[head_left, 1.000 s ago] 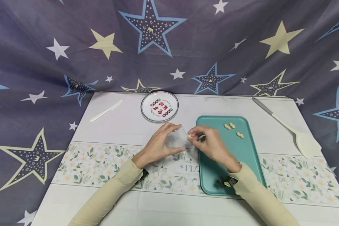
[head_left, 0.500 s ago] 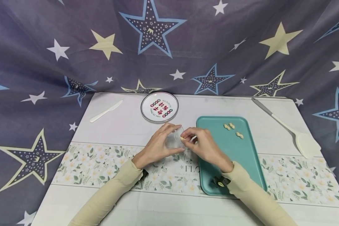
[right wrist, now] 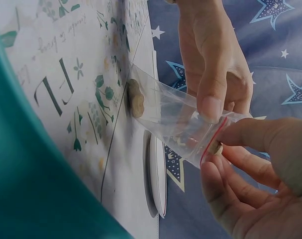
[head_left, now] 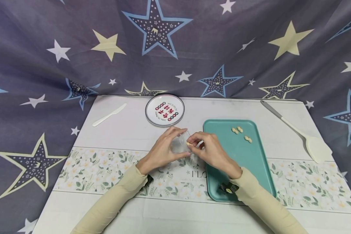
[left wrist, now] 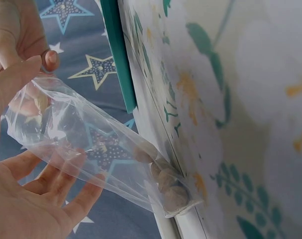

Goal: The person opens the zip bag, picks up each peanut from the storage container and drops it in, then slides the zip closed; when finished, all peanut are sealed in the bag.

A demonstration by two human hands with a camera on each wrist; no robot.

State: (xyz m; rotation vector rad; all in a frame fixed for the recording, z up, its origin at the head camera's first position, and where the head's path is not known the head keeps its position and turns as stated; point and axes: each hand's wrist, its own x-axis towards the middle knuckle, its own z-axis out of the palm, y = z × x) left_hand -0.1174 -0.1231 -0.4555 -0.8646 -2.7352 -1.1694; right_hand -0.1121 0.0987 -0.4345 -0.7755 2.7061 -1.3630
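Note:
My left hand (head_left: 161, 149) holds a clear zip bag (left wrist: 96, 134) upright by its mouth, thumb on one side and fingers on the other. Several peanuts (left wrist: 168, 186) lie at the bag's bottom, which rests on the table. In my right hand (head_left: 210, 149), thumb and fingers pinch one peanut (right wrist: 217, 148) at the bag's mouth, by the red seal line. Three peanuts (head_left: 248, 139) lie on the teal tray (head_left: 240, 175), toward its far end.
Behind the hands stands a round white plate (head_left: 165, 110) with red writing. A white knife (head_left: 109, 115) lies at the far left, and a spatula (head_left: 313, 146) with a grey handle end is right of the tray. A star-patterned cloth (head_left: 152, 71) hangs behind the table.
My right hand has moved left from the tray's side to the bag's mouth, carrying the pinched peanut. My left hand has stayed around the bag.

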